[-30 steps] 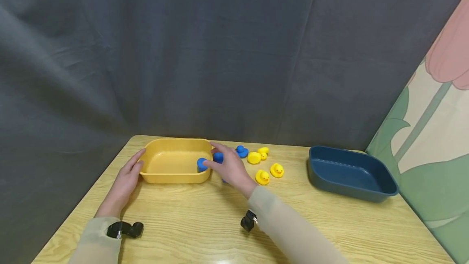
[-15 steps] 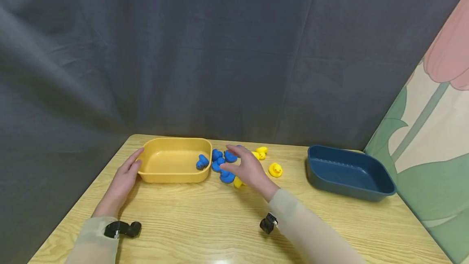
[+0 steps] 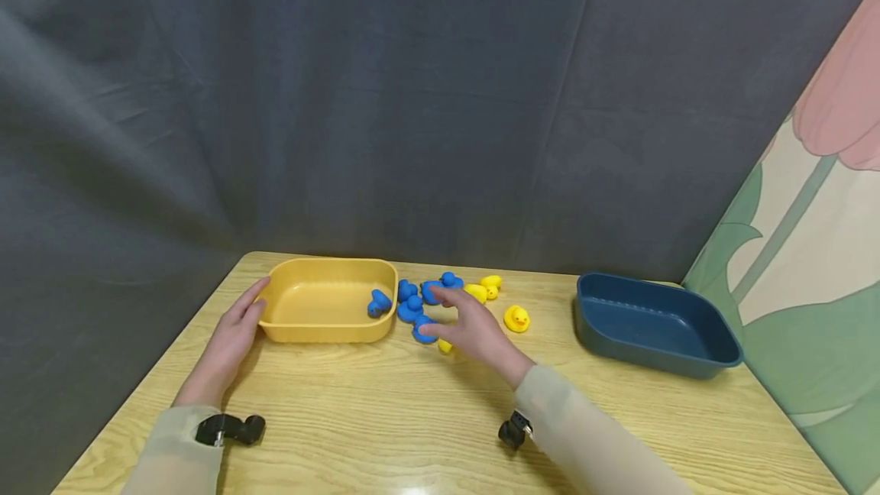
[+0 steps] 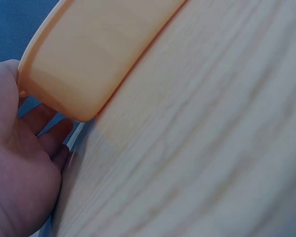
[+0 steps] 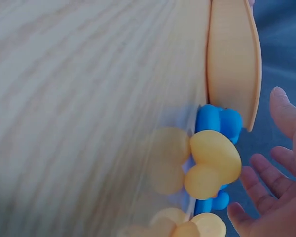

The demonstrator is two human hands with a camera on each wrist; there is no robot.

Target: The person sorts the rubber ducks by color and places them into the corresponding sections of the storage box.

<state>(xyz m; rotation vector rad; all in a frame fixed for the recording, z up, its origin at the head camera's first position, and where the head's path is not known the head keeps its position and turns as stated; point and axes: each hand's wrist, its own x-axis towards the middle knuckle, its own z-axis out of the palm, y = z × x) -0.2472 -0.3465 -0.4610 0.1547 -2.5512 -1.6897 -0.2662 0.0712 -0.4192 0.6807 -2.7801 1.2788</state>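
My right hand (image 3: 474,331) has drawn back toward me from the yellow tray (image 3: 328,310), leaving one blue duck (image 3: 377,302) lying inside at the tray's 3 o'clock end. It now hovers with fingers spread and relaxed, grasping nothing, over the loose ducks just past the tray's right wall. Its palm hides part of a yellow duck (image 3: 445,345) at its 9 o'clock. My left hand (image 3: 230,342) rests flat-fingered against the tray's left end, at 9 o'clock, which I judge steadies it. Beyond my right hand, the blue ducks (image 3: 421,296) cluster near 11 o'clock and more yellow ducks (image 3: 491,283) sit at 12. Well apart at 3 o'clock stands the dark blue tray (image 3: 656,325).
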